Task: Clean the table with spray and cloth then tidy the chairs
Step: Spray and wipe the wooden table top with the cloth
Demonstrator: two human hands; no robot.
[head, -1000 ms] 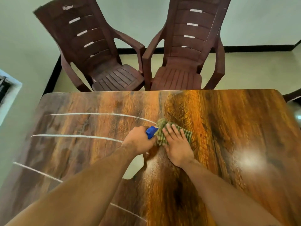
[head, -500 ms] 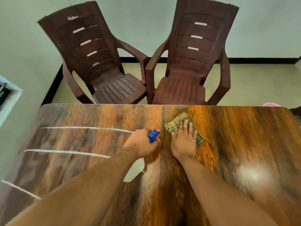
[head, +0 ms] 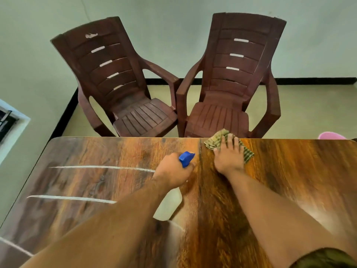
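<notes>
**Right hand (head: 229, 155) flat on the green checked cloth (head: 213, 141)**

With straight, spread fingers, the right hand presses the crumpled cloth at the far edge of the glossy brown wooden table (head: 96, 171). The left hand (head: 172, 171) is curled around a white plastic spray bottle (head: 168, 207) with blue nozzle. Two dark brown plastic armchairs (head: 119, 84) (head: 235, 74) stand behind.

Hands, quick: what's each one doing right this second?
Left hand: closed, gripping the spray bottle.
Right hand: open, fingers flat, pressing the cloth on the table.
</notes>
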